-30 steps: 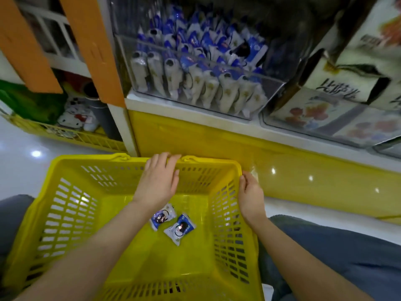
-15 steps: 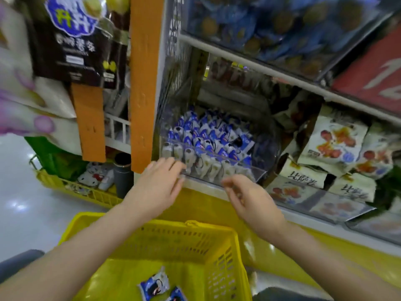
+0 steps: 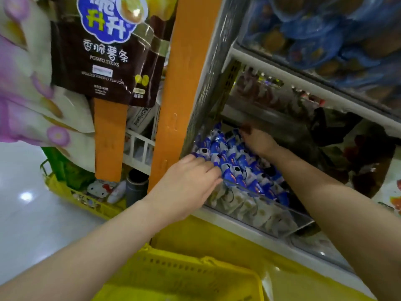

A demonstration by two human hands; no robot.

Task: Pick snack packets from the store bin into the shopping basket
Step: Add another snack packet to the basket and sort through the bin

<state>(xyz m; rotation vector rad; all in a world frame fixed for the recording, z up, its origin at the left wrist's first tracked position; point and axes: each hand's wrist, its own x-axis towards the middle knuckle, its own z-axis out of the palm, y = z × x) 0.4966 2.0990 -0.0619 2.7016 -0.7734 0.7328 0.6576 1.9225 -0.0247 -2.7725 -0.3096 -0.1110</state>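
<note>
A clear plastic store bin (image 3: pixel 263 213) on the shelf holds several blue-and-white snack packets (image 3: pixel 240 168). My left hand (image 3: pixel 188 183) reaches over the bin's front left corner, its fingers laid fairly straight on the nearest packets. Deeper in, my right hand (image 3: pixel 257 141) is down among the packets at the back of the bin; its fingertips are blurred and hidden in the pile. The yellow shopping basket (image 3: pixel 173 276) sits low in front of me, below both arms, with only its far rim and corner in view.
An orange shelf post (image 3: pixel 175 88) stands just left of the bin. Dark potato-stick bags (image 3: pixel 104 55) hang at upper left. A shelf of blue packs (image 3: pixel 321 40) hangs low over the bin. More snack bags (image 3: pixel 358 153) lie to the right. A yellow crate (image 3: pixel 86 200) sits on the floor at left.
Both hands have gone from in front of the bin into it: the left onto the front packets, the right to the back. My view came closer and the basket slid lower.
</note>
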